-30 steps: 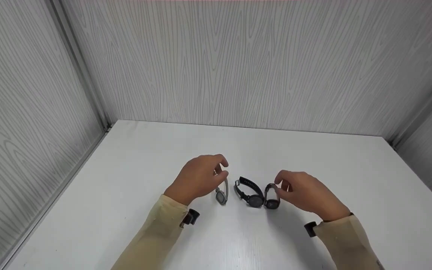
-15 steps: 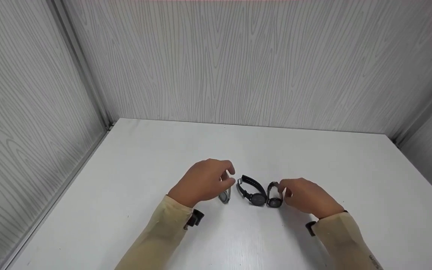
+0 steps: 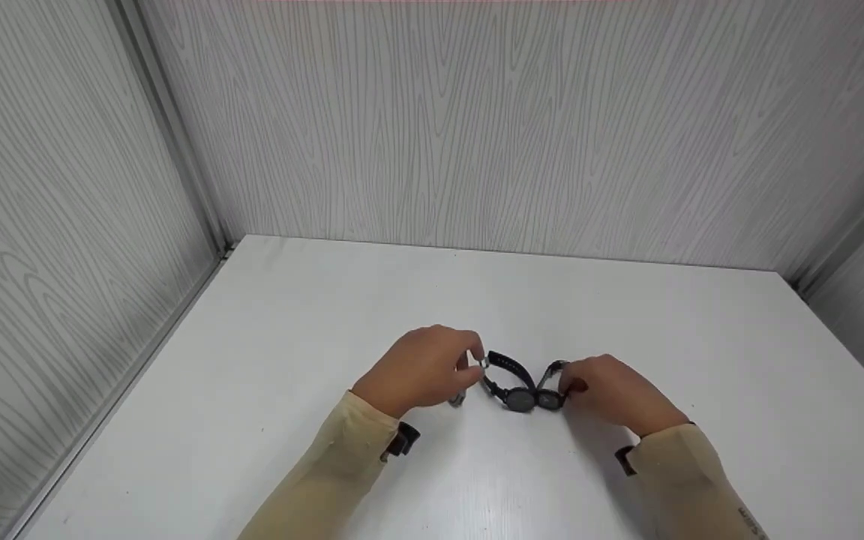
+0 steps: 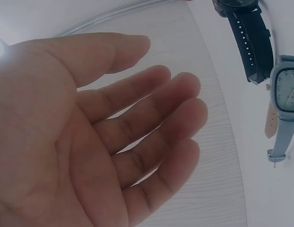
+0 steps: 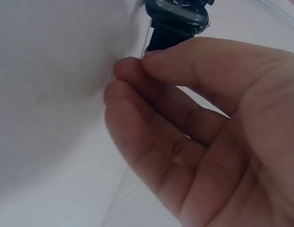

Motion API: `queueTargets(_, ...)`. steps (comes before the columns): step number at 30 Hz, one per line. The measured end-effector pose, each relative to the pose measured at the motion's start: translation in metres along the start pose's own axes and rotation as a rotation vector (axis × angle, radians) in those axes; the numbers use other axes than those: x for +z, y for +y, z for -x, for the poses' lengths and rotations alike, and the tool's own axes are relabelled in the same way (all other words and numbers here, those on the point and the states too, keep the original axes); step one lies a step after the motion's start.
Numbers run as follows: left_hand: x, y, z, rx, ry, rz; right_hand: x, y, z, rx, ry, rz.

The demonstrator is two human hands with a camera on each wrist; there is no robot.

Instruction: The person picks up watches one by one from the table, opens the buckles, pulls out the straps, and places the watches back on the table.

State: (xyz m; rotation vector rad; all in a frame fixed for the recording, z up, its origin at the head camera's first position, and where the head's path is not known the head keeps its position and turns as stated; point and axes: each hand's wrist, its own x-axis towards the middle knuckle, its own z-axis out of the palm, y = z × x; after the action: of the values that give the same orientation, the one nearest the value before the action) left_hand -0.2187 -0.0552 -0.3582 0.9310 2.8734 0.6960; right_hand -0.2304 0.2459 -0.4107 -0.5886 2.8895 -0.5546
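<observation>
Now your right grip [image 3: 612, 394] pinches the right watch [image 3: 550, 400] by its strap, which lies at nine o'clock, loop running roughly twelve to six; your left grip [image 3: 423, 369], fingers apart, faces the middle watch [image 3: 520, 400] at four o'clock.

No word, brand or sure number can be read. The pale watch [image 4: 287, 90] at left carries small figures around its dial, too blurred to tell. Light marks stand on the face of the right dark watch [image 5: 179, 12], and dark lettering [image 3: 751, 520] on the right sleeve [image 3: 691, 476]; both remain illegible.
</observation>
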Motion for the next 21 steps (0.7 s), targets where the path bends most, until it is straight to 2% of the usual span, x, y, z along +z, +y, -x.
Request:
queueTargets(6,0.0,0.002,0.0,-0.014,0.009,-0.015,-0.007,-0.002,0.001,0.003,0.097,0.002)
queueTargets(11,0.0,0.005,-0.001,0.032,0.088,0.014,-0.019,-0.021,0.007,-0.034,0.245,0.037)
queueTargets(15,0.002,0.008,-0.003,0.074,0.204,0.057,-0.026,-0.043,0.013,-0.171,0.359,0.069)
queueTargets(18,0.003,0.01,-0.004,0.055,0.262,0.118,-0.029,-0.057,0.018,-0.319,0.422,0.112)
queueTargets(21,0.003,0.014,-0.004,0.02,0.274,0.214,-0.03,-0.067,0.023,-0.456,0.459,0.152)
